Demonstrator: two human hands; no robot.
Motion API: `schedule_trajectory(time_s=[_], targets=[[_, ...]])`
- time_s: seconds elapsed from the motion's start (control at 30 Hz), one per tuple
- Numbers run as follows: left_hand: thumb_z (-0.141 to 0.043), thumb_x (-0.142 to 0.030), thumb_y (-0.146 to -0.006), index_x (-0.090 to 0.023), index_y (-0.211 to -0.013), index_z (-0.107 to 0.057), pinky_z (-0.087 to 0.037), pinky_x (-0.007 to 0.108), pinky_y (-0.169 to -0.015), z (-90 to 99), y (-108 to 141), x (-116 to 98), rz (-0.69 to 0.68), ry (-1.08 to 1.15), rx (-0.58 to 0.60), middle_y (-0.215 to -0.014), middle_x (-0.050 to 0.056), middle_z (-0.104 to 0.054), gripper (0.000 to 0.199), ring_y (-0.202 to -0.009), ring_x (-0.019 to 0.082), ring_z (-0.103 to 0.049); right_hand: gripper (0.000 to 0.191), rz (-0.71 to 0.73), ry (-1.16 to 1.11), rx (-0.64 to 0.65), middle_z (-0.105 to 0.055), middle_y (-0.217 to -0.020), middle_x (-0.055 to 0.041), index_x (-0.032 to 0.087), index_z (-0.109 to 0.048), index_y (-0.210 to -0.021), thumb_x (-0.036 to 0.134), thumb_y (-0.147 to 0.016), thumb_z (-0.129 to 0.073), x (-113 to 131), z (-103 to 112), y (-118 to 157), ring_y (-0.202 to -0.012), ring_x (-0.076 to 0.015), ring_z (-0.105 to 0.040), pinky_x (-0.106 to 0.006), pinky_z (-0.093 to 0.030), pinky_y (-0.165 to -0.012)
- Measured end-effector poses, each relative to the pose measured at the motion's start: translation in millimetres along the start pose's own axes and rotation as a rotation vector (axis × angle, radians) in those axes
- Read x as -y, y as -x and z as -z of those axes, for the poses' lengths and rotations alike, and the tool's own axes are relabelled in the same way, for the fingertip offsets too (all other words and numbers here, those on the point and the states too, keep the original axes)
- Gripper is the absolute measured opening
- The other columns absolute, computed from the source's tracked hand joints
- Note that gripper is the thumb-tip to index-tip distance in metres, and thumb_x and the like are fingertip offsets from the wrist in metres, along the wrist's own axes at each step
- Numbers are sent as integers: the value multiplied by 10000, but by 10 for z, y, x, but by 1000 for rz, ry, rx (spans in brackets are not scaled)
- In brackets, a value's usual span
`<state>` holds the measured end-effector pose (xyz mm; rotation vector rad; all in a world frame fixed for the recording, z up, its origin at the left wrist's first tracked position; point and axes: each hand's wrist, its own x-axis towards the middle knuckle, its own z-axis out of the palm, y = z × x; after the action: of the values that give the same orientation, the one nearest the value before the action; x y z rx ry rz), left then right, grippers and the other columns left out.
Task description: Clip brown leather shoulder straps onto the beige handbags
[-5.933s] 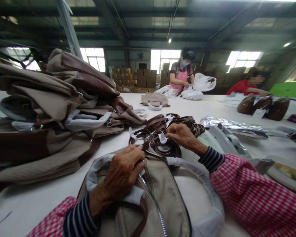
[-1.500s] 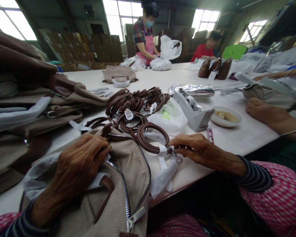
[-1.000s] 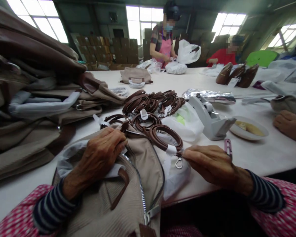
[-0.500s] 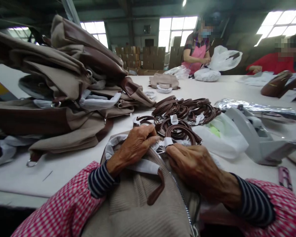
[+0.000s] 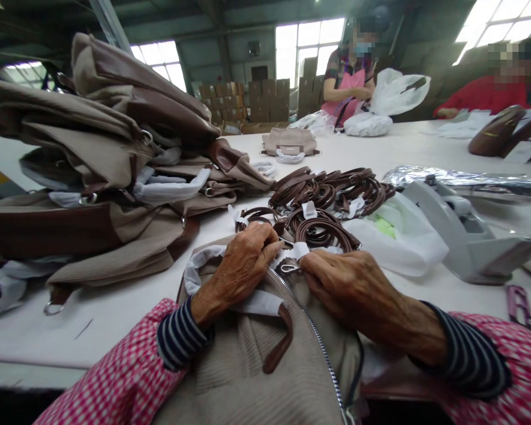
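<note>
A beige corduroy handbag [image 5: 239,360] with brown leather trim lies before me, its silver zipper [image 5: 310,321] unzipped. White wrapping covers its handle [image 5: 256,302]. My left hand [image 5: 243,260] is closed on the bag's upper edge, left of the zipper, with the handle under its wrist. Across the opening, my right hand [image 5: 349,289] is closed at the bag's right side; its fingertips are partly hidden. Beside those fingertips are a white wrap [image 5: 300,250] and a small metal loop [image 5: 288,268]. Coiled brown straps [image 5: 321,233] lie just beyond the bag.
Beige and brown bags [image 5: 84,218] are heaped at left. A flat bag [image 5: 289,141] lies farther back. To the right are a white plastic bag [image 5: 418,242], a grey device [image 5: 482,248], silver film [image 5: 460,183] and purple snips [image 5: 520,307]. Two people work across the table [image 5: 354,156].
The metal loop by my right fingertips shows more clearly now. Both hands stay on the bag with little movement, while the whole view has shifted slightly.
</note>
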<state>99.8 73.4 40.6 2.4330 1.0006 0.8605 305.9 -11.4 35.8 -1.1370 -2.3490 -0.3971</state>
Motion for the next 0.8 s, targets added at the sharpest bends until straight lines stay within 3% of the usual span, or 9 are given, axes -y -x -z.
schedule_trajectory(time_s=[0.13,0.23,0.4,0.57,0.63,0.8], targets=[[-512,-249,-1012,-192,-848,-570,-392,327,-738,29,-17,2,30,38,61,-880,20,-600,184,-841,194,-555,197,-21,-78,-109,-613,-693,-7,151,-617,-843,85,-968,-480,-63,-25,-13,-546,-129,-543,-285,-321,-532],[-526,-283,-1007,-191,-841,-581,-393,320,-731,51,-11,-2,68,79,54,-861,14,-615,198,-816,187,-561,141,-130,-131,-203,-657,-719,-10,145,-643,-863,117,-962,-546,-72,-77,-67,-588,-120,-603,-256,-372,-571],[-547,-295,-998,-193,-818,-590,-402,314,-717,71,-1,-12,103,91,55,-818,9,-632,211,-797,189,-578,133,-209,-179,-208,-679,-701,-2,163,-656,-852,129,-949,-572,-112,-60,-115,-573,-114,-615,-229,-408,-573],[-524,-280,-1010,-198,-828,-592,-415,317,-728,72,6,-3,74,98,74,-836,17,-647,211,-823,195,-594,74,-486,-304,-404,-688,-682,10,182,-688,-864,195,-932,-665,-214,44,-160,-542,-113,-585,-215,-421,-520],[-526,-278,-1006,-200,-827,-587,-412,314,-721,69,11,0,63,90,66,-839,16,-645,205,-824,196,-593,70,-455,-354,-369,-688,-686,16,185,-684,-865,185,-932,-661,-202,14,-154,-545,-110,-589,-213,-426,-523],[-511,-270,-993,-201,-822,-575,-393,316,-725,58,21,13,69,88,40,-839,13,-632,196,-821,197,-581,113,-112,-317,-159,-699,-771,-1,169,-654,-932,134,-993,-566,-63,-161,-24,-640,-112,-646,-221,-451,-610]])
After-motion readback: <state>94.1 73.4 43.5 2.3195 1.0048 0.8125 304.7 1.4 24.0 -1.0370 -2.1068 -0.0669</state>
